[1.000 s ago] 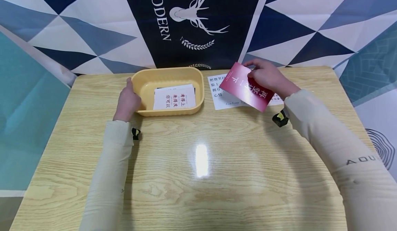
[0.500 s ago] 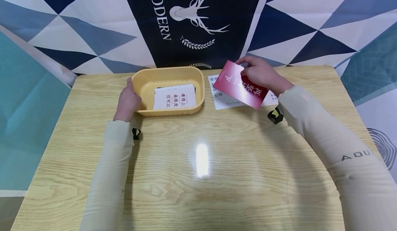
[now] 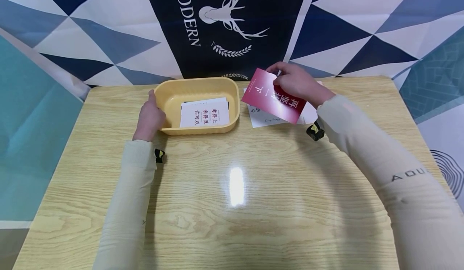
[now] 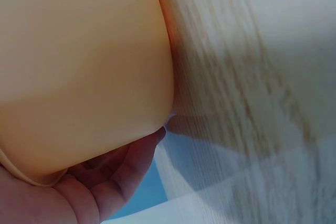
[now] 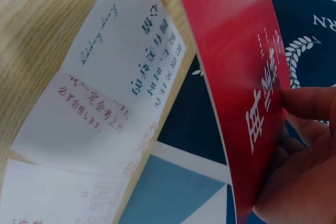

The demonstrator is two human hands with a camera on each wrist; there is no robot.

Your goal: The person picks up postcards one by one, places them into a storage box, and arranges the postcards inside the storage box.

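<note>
My left hand [image 3: 149, 117] grips the left end of a yellow plastic bin [image 3: 201, 131] near the table's back edge. In the left wrist view its fingers [image 4: 123, 179] bend round the bin's outer wall [image 4: 84, 77]. Inside lies a white card [image 3: 204, 115] with red characters, over other cards mostly covered by it. My right hand [image 3: 295, 82] pinches a red card [image 3: 270, 98] with white characters, thumb on its printed face. Held tilted above the table, this red card [image 5: 231, 51] is just right of the bin.
Below the red card, white printed cards [image 5: 131, 40] lie overlapping on the wood-grain table [image 3: 203, 217], partly hidden in the head view. Behind the table's back edge hangs a patterned backdrop [image 3: 232, 16] with a deer head. Black wrist-worn devices [image 3: 315, 132] sit at both cuffs.
My right hand has moved left with the red card, bringing it closer to the bin and over more of the white cards. My left hand and the bin stay put.
</note>
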